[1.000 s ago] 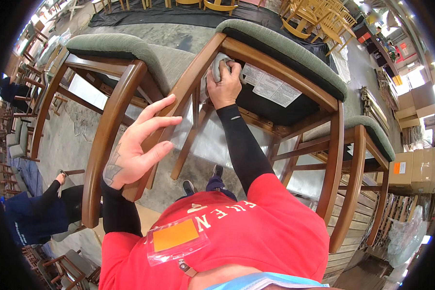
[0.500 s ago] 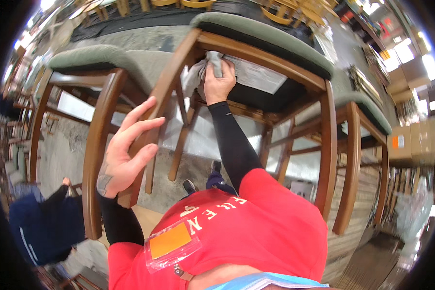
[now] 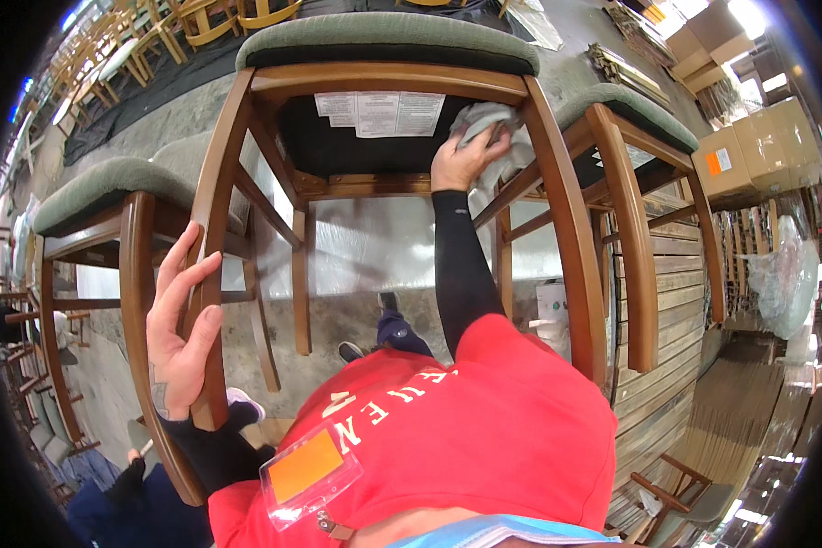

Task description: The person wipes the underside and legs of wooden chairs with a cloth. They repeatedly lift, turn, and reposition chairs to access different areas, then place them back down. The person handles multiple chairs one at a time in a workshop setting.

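A dark-wood chair with a grey-green padded seat (image 3: 388,38) stands in front of me, its black underside and a white printed sheet (image 3: 400,113) showing. My right hand (image 3: 466,163) is closed round a grey cloth (image 3: 490,126) under the seat, close to the right leg (image 3: 562,228). Some of the cloth hangs beyond the fingers toward that leg. Against the left leg (image 3: 217,201) rests my left hand (image 3: 181,329), fingers spread and not wrapped round the wood.
Similar chairs stand close by, one on the left (image 3: 119,187) and one on the right (image 3: 632,123). Cardboard boxes (image 3: 763,146) are stacked at the right. A person in dark blue (image 3: 132,507) is at the lower left. Light wooden chairs (image 3: 169,46) fill the far left.
My right hand has carried the cloth from the left part of the seat's underside to the right corner. The view has shifted; my left hand stays at the left leg.
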Motion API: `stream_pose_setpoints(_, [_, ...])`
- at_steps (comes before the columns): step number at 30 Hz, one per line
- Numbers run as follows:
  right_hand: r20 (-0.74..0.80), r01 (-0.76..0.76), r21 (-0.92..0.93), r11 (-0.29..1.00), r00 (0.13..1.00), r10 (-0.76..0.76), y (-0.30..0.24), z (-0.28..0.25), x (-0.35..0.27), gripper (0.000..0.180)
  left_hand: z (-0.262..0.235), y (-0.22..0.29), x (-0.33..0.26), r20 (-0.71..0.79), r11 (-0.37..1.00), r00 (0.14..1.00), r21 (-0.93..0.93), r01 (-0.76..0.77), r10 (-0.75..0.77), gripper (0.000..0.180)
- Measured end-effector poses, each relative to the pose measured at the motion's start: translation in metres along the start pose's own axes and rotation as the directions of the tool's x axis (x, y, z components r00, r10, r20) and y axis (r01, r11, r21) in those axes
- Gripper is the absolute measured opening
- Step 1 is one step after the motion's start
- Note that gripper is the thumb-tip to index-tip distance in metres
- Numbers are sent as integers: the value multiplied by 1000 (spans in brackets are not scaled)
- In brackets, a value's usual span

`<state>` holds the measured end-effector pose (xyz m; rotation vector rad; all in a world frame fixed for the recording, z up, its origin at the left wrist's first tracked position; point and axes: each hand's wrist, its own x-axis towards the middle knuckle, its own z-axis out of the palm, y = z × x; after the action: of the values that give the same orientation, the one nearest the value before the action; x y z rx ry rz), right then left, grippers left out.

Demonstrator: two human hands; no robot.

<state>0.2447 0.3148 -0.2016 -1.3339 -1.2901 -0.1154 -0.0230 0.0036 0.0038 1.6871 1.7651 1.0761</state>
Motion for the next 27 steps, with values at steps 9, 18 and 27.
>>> stream_pose_setpoints(9, [-142, -81, 253, 964, 983, 120, -8, -3, 19, 33, 2, -4, -2, -6, 1000, 1000, 25, -8, 8, 48])
stream_pose_setpoints(18, [-18, -82, 294, 952, 996, 91, -16, -9, 21, 41, 4, 1, 0, -6, 999, 1000, 17, 30, -30, 52])
stream_pose_setpoints(27, [-70, -18, 316, 949, 997, 42, -7, -20, 17, 50, 3, 1, -3, 2, 997, 998, 40, 60, -60, 51])
